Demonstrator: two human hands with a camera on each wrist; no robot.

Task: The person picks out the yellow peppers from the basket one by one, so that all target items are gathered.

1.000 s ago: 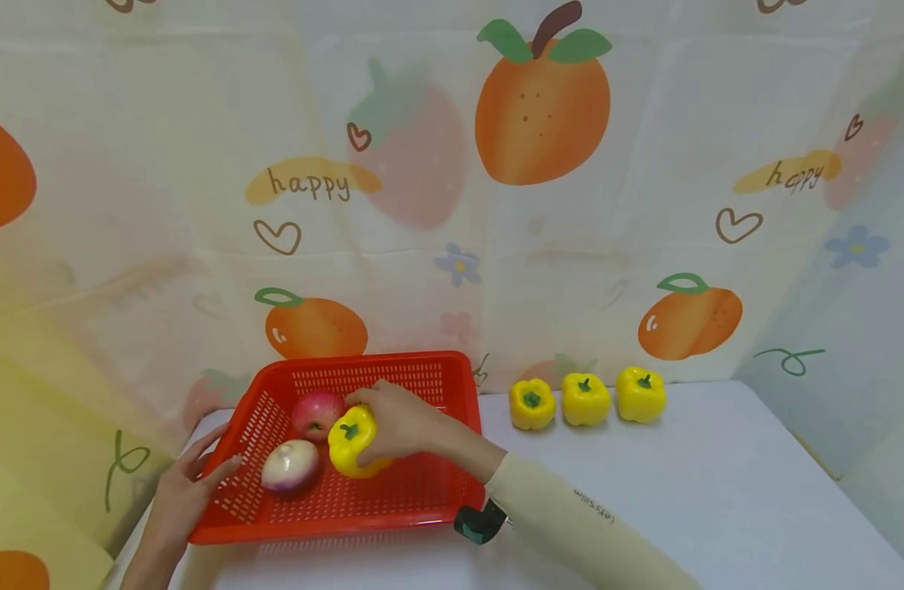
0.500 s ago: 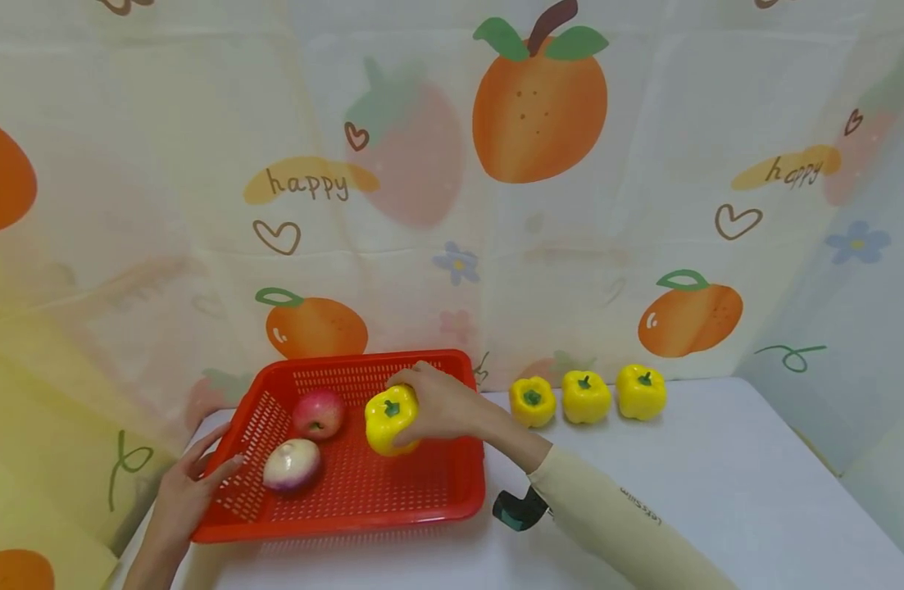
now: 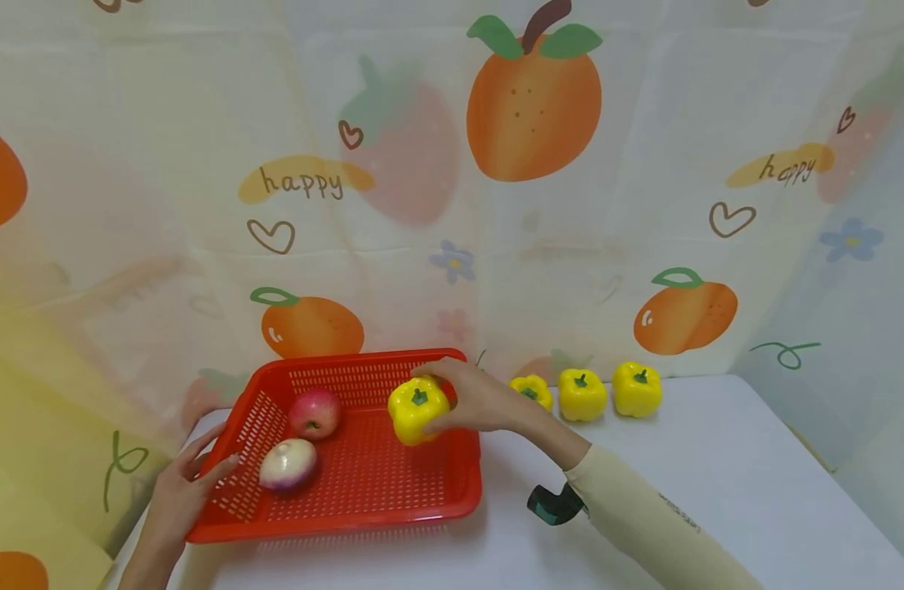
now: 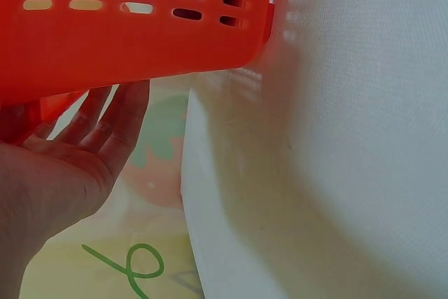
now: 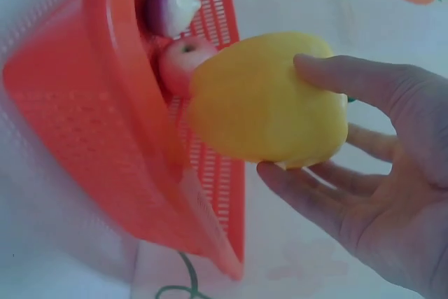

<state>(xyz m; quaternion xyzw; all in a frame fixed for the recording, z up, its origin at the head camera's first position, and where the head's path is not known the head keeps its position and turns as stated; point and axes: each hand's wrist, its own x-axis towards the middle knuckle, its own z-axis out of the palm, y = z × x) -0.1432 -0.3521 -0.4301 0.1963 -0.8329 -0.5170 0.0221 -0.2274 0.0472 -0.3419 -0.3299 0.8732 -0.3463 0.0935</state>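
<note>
My right hand holds a yellow bell pepper between thumb and fingers, above the right part of a red plastic basket. The right wrist view shows the thumb on one side of the pepper and fingertips on the other. At the basket's left end, my left hand grips the rim, thumb inside and fingers outside. In the left wrist view the left hand is partly hidden by the basket wall. Inside the basket lie a red apple and a purple-and-white turnip-like vegetable.
Three more yellow bell peppers stand in a row right of the basket: a left one, partly behind my right hand, a middle one and a right one. Behind the white table hangs a fruit-printed cloth.
My right hand has moved right with the yellow bell pepper, from beside the apple and turnip-like vegetable to over the basket's right part. The left hand has stayed on the rim.
</note>
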